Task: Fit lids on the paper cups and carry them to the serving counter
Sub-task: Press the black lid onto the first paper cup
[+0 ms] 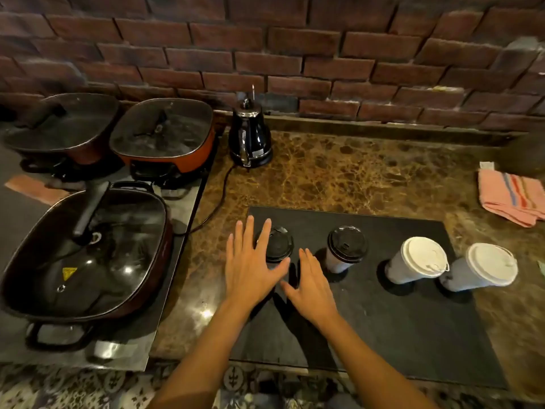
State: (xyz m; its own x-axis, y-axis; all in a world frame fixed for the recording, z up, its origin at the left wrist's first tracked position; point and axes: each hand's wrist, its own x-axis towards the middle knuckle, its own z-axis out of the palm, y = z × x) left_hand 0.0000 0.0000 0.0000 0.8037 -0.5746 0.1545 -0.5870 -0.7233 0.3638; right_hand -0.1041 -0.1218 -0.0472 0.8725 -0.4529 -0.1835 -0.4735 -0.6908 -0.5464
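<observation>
Several paper cups stand in a row on a black mat [413, 335]. The leftmost cup [280, 243] and the one beside it [346, 246] wear black lids. Two larger cups to the right, one [418, 258] and another [486, 265], wear white lids. My left hand [253, 267] hovers flat with fingers spread, partly over the left side of the leftmost cup. My right hand [312, 284] is spread open just in front of that cup, between the two black-lidded cups. Neither hand holds anything.
A black electric kettle [250, 137] stands at the back by the brick wall, its cord running left. Three lidded electric pans [85, 249] sit on the left. A pink striped cloth [510, 199] lies at the right edge. The counter is brown marble.
</observation>
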